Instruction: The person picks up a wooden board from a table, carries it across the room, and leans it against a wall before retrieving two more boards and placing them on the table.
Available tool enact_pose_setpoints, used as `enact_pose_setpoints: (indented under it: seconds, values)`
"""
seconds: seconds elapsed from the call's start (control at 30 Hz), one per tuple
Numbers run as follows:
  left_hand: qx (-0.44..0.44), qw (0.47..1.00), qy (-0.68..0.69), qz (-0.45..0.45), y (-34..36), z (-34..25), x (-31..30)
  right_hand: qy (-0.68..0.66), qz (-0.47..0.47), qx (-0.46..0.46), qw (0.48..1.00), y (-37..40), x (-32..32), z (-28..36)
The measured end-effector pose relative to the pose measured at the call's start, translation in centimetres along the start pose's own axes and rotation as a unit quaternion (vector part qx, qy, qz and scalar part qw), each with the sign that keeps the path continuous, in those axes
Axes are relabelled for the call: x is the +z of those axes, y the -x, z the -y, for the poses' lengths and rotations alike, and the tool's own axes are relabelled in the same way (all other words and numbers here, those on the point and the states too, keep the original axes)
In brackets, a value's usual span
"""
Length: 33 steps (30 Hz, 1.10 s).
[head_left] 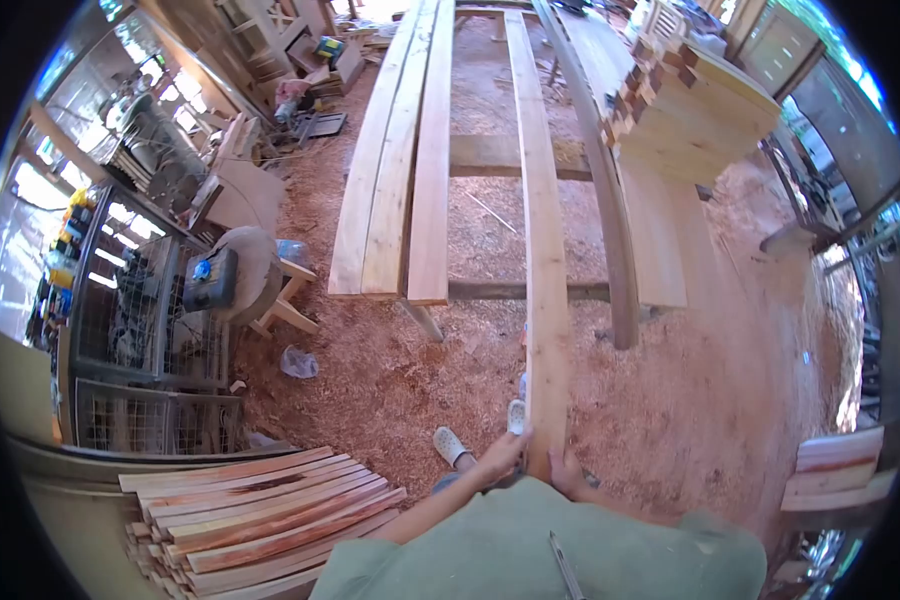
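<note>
A long, pale wooden plank runs away from my body, its far part lying over the crossbars of a trestle frame. At its near end, my left hand grips the left edge, fingers partly hidden. My right hand holds the right edge of the same end, just in front of my green shirt. Left of this plank, several similar boards lie side by side on the frame. A dark beam lies along the frame's right side.
Stacked timber blocks stand at the right on wide boards. Near left is a pile of sawn strips. A round stump with a dark case stands beside a wire-mesh cabinet. Wood shavings cover the floor.
</note>
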<state>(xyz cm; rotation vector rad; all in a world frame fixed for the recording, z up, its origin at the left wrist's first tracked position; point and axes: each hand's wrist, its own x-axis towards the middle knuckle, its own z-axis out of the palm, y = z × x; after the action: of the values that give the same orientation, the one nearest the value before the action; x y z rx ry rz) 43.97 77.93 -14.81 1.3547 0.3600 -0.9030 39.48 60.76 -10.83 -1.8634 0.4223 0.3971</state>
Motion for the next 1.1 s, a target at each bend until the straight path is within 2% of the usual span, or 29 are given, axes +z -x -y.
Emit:
enact_pose_setpoints:
  seconds: [0.03,0.07,0.1,0.13,0.17,0.2,0.3,0.37,0.4,0.47,0.53,0.6,0.67,0.7,0.73,0.77,0.8,0.87,0.9,0.93,0.97,1.0,1.07,1.1]
  values:
    - [0.07,0.987,-0.14,-0.045,2.4,-1.5,1.2,-0.01,0.019,-0.035,0.999,0.0,1.0,1.3]
    - [0.092,0.99,-0.079,-0.074,2.5,-0.8,1.6,-0.019,0.039,-0.072,0.996,-0.1,1.9,2.5]
    - [0.112,0.988,-0.017,-0.104,2.6,-0.1,1.8,-0.019,0.032,-0.067,0.997,-0.4,2.4,4.1]
    - [0.107,0.989,-0.018,-0.097,3.0,0.0,1.2,-0.015,0.083,-0.066,0.994,-0.6,2.7,5.6]
    - [0.092,0.982,-0.073,-0.147,3.4,-0.5,0.0,-0.012,0.134,-0.066,0.989,-0.3,3.2,6.1]
    - [0.079,0.969,-0.129,-0.198,3.5,-0.9,-1.0,-0.014,0.131,-0.062,0.989,-0.4,3.9,4.9]
    - [0.055,0.951,-0.195,-0.234,3.2,-1.3,-2.8,-0.034,0.14,-0.087,0.986,-2.2,5.9,1.7]
    - [0.056,0.954,-0.191,-0.223,3.2,-1.4,-2.9,-0.107,0.185,0.02,0.977,-2.9,6.0,1.2]
    - [0.062,0.955,-0.174,-0.232,3.9,-2.5,-2.4,-0.11,0.185,0.019,0.976,-3.4,5.8,0.9]
    - [0.07,0.954,-0.161,-0.244,3.8,-4.5,-2.2,-0.014,0.185,-0.026,0.982,-4.6,5.1,0.2]
    - [0.085,0.935,-0.242,-0.244,2.7,-7.2,-2.6,-0.007,0.22,0.003,0.975,-4.5,4.1,2.3]
    - [0.207,0.929,-0.179,-0.25,0.2,-11.3,-3.0,0.007,0.26,0.034,0.965,-4.9,3.5,2.7]
    - [0.206,0.912,-0.178,-0.308,-4.7,-13.6,-3.6,0.069,0.22,-0.153,0.961,-5.3,4.2,0.8]
    - [0.157,0.933,-0.163,-0.279,-6.7,-15.2,-4.0,0.066,0.227,-0.153,0.96,-5.7,4.5,-0.2]
    - [0.112,0.95,-0.147,-0.251,-8.2,-16.1,-4.4,0.095,0.258,-0.105,0.956,-6.4,4.7,-0.9]
    - [0.116,0.948,-0.149,-0.258,-8.7,-15.9,-4.6,0.125,0.288,-0.058,0.948,-7.2,5.2,-1.4]
    - [0.123,0.948,-0.147,-0.254,-9.2,-15.5,-4.9,0.124,0.291,-0.067,0.946,-7.5,5.3,-0.6]
    - [0.131,0.948,-0.139,-0.256,-8.2,-14.3,-5.5,0.025,0.424,-0.067,0.903,-7.2,4.3,2.9]
    - [0.197,0.938,-0.11,-0.261,-6.6,-14.0,-5.1,0.034,0.427,-0.071,0.901,-7.8,3.5,4.3]
    - [0.258,0.925,-0.078,-0.267,-4.8,-13.1,-4.9,0.11,0.487,-0.033,0.866,-8.0,2.8,5.3]
    - [0.146,0.946,-0.121,-0.262,-3.4,-11.8,-5.4,0.186,0.544,0.006,0.818,-8.1,2.3,5.7]
    - [0.03,0.954,-0.159,-0.254,-1.7,-10.2,-5.8,0.156,0.481,0.06,0.86,-9.1,2.0,3.3]
    - [-0.006,0.955,-0.162,-0.249,3.4,-6.8,-5.1,0.152,0.358,0.131,0.912,-12.0,1.7,1.8]
    - [0.017,0.932,-0.219,-0.289,3.4,-1.0,-5.5,0.152,0.321,0.104,0.929,-13.3,1.0,2.6]
